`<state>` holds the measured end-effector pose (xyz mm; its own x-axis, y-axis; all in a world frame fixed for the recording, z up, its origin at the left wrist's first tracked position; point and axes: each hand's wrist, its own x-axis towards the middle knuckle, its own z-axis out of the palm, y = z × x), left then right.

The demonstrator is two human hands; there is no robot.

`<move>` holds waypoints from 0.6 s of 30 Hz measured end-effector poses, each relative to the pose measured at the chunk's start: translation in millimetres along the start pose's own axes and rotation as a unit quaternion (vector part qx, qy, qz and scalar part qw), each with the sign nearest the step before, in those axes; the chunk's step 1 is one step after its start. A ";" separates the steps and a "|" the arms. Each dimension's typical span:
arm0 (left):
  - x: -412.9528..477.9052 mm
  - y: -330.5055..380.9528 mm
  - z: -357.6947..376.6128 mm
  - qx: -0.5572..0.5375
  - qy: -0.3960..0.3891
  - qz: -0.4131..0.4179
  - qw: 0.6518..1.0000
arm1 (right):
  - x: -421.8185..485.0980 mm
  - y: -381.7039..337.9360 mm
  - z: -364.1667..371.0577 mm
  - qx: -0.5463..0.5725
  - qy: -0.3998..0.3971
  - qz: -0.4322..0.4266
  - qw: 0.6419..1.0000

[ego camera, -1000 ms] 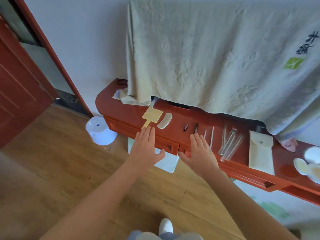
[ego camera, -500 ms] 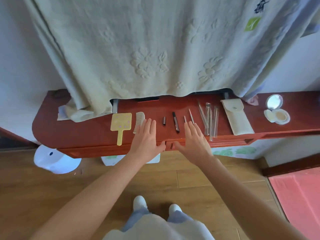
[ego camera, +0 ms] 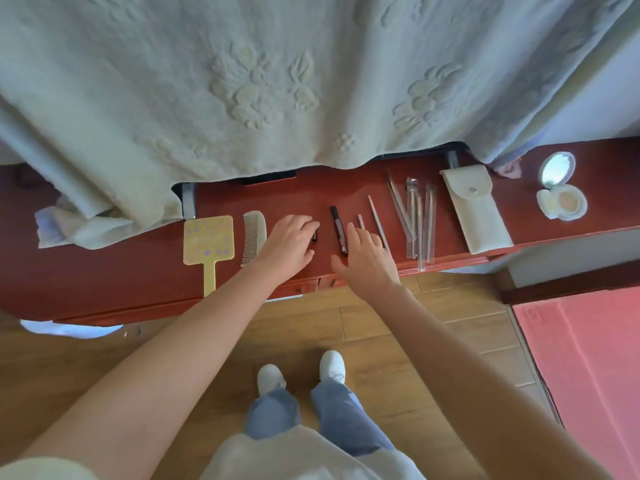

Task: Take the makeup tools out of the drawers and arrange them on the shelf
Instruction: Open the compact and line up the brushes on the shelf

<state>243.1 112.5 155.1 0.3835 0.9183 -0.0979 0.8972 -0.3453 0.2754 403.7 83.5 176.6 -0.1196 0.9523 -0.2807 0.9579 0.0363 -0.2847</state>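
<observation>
Arranging step in hand. Left hand (ego camera: 290, 241) pinches the short black stick (ego camera: 314, 234), midway along the red-brown wooden shelf (ego camera: 104, 278). Right hand (ego camera: 367, 259) lies flat, fingers spread, beside the long black pencil (ego camera: 337, 230). Next move likely requires squaring the stick with its neighbours.

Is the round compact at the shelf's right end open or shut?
Open. The compact has its mirrored lid flipped back, with beige powder showing.
</observation>
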 end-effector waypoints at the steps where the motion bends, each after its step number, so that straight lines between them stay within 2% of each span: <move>1: 6.7 -1.6 1.7 0.001 0.001 -0.002 1.000 | 7.5 0.9 2.0 0.006 0.001 0.006 1.000; 9: 29.7 -16.0 15.3 -0.023 0.014 0.011 1.000 | 44.3 -1.2 23.3 0.073 0.003 0.050 0.996; 18: 15.9 -44.2 12.8 -0.026 0.042 -0.007 0.999 | 45.7 -33.3 36.6 0.139 -0.015 0.002 0.990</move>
<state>212.4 139.9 129.1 0.3492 0.9368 -0.0229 0.8893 -0.3235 0.3233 356.8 114.8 139.7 -0.1278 0.9427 -0.3082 0.8503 -0.0558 -0.5234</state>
